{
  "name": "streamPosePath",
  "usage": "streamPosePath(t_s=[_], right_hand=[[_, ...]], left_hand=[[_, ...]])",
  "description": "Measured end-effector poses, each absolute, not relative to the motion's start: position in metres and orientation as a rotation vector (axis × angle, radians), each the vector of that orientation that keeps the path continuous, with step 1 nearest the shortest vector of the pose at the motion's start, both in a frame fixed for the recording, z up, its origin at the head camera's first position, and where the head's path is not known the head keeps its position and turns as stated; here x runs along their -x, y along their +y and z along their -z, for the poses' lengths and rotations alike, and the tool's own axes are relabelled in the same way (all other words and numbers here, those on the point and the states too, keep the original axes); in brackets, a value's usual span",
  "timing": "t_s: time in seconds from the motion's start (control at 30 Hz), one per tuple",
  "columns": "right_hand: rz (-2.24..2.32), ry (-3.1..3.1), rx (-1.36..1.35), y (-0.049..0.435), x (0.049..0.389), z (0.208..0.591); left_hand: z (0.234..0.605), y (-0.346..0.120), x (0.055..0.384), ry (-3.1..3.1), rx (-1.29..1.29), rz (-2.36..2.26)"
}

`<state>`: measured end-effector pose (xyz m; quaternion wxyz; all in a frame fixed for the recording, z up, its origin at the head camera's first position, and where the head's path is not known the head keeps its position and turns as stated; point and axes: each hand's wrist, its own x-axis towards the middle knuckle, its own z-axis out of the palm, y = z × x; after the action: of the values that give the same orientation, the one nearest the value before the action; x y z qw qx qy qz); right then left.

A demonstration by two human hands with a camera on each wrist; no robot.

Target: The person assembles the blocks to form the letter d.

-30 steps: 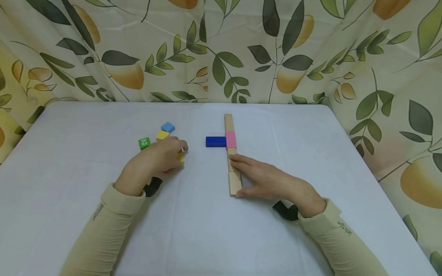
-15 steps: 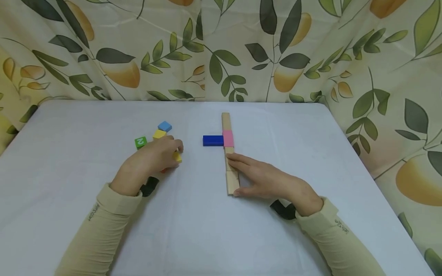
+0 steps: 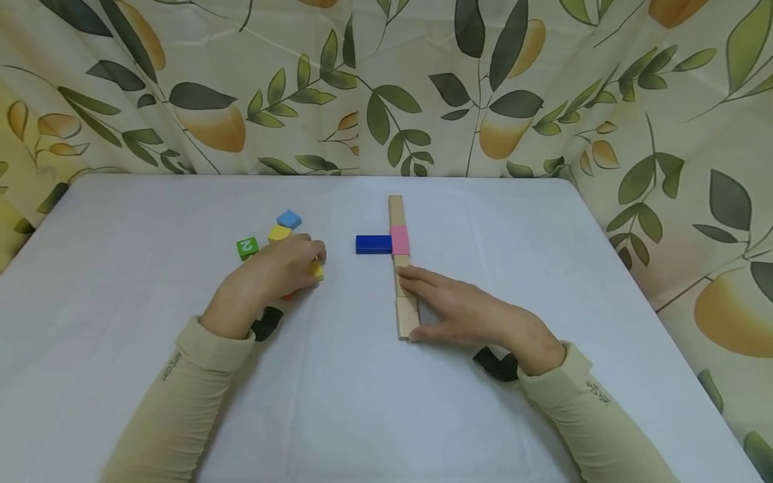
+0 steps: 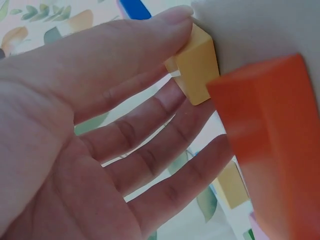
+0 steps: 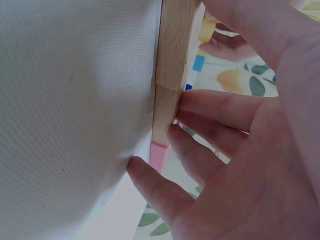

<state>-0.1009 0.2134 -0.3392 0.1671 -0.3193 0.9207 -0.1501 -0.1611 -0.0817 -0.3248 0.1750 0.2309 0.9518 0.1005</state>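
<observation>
Pinching a yellow block (image 3: pixel 317 270) left of centre in the head view, the left hand (image 3: pixel 272 278) has shifted slightly right since half a second ago, near a green block (image 3: pixel 247 248) marked "2"; lettering on the left sleeve (image 3: pixel 193 396) is too small to read. The left wrist view confirms that grip, an orange block (image 4: pixel 267 145) cut off lower right. In the right wrist view, the right hand (image 5: pixel 245 155) touches wooden blocks (image 5: pixel 172 65) at upper centre, its grip loose.

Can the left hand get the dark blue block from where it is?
Probably yes: nothing stands between the left hand and the dark blue block. But that hand is pinching a yellow block, so it may need to let go first.
</observation>
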Motion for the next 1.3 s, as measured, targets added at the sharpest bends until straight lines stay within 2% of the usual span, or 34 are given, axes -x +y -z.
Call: streamPosePath(t_s=[0.43,0.7,0.97,1.3], right_hand=[[0.43,2.617,0.886,0.214,0.1,0.339],[0.432,2.615,0.89,0.213,0.1,0.341],[0.427,2.618,0.894,0.212,0.099,0.343],[0.417,2.631,0.9,0.214,0.101,0.341]], left_hand=[[0.32,-0.065,0.171,2.693,-0.594,-0.334],[0.322,-0.059,0.18,2.707,-0.661,-0.373],[0.326,-0.049,0.187,2.696,-0.568,-0.402],[0.329,-0.045,0.19,2.753,-0.628,-0.365]])
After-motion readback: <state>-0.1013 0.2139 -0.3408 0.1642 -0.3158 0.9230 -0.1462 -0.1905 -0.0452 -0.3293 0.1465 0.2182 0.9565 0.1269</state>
